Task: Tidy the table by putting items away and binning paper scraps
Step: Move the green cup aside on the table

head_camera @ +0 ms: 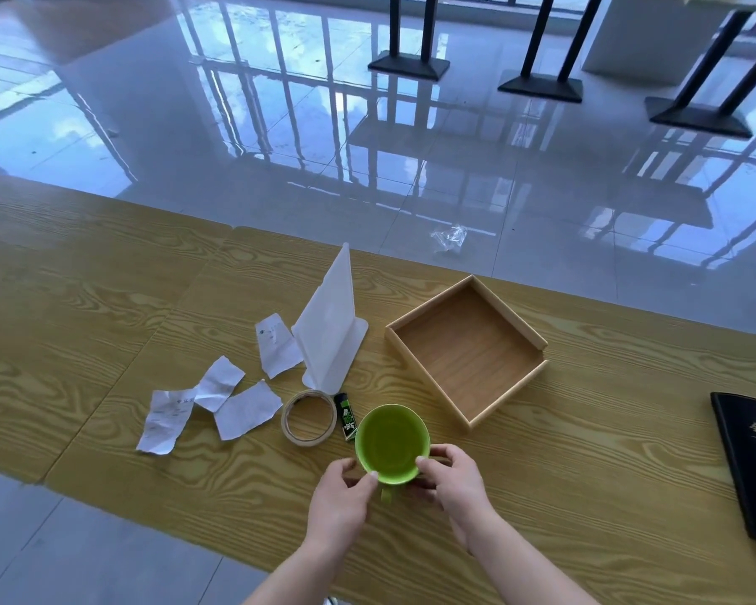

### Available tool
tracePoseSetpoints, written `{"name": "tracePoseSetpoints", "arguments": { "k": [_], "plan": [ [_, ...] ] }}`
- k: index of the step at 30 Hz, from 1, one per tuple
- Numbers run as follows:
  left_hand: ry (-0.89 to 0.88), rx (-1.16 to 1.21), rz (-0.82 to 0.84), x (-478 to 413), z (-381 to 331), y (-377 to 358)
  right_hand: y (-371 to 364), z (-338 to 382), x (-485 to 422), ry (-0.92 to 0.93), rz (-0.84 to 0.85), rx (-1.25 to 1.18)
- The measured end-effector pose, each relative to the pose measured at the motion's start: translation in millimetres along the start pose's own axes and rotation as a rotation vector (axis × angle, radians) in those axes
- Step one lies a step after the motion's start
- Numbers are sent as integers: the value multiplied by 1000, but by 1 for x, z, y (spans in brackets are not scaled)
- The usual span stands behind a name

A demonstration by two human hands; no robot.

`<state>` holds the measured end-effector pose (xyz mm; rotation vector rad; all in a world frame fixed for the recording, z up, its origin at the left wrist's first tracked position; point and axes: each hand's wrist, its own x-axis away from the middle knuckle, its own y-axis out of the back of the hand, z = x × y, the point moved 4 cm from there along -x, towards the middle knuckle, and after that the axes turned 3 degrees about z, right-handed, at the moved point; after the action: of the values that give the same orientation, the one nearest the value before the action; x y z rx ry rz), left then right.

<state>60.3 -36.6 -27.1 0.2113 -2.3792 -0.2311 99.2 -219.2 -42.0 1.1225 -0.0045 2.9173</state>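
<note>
A green cup [391, 438] stands on the wooden table [585, 473] near its front edge, its handle pointing toward me. My left hand [339, 504] and my right hand [455, 484] grip its rim from either side. Left of the cup lie a small black-and-green lighter [346, 417] and a roll of tape [308, 417]. Several torn paper scraps [245, 410] are spread further left. An empty wooden tray [468, 349] sits behind the cup to the right.
A white plastic stand [330, 329] is upright between the scraps and the tray. A black folder [753, 465] lies at the table's right edge. On the glossy floor beyond are a clear plastic wrapper [449, 238] and black table bases [540, 87].
</note>
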Motion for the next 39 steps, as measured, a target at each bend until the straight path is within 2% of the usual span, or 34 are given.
{"name": "tracePoseSetpoints", "arguments": {
  "k": [5,11,16,19,22,26,29,35,39],
  "plan": [
    [12,-12,76,13,8,-16,-2,4,1,1,25,-16],
    [26,30,66,11,6,-23,-1,5,-3,-9,21,35],
    [-65,-18,55,17,0,-15,-6,7,0,-39,76,27],
    [-104,-18,14,28,2,4,-15,13,9,-54,173,-21],
    [-104,112,-49,40,7,29,-33,22,17,-41,284,-39],
    [-104,222,-154,50,17,64,-68,32,21,-43,334,-44],
    [-89,301,-218,51,26,95,-101,33,21,25,333,193],
    [-100,340,-348,39,31,161,-177,35,19,617,447,1123],
    [-125,317,-392,26,22,204,-224,35,15,881,469,1362]
  ]
}}
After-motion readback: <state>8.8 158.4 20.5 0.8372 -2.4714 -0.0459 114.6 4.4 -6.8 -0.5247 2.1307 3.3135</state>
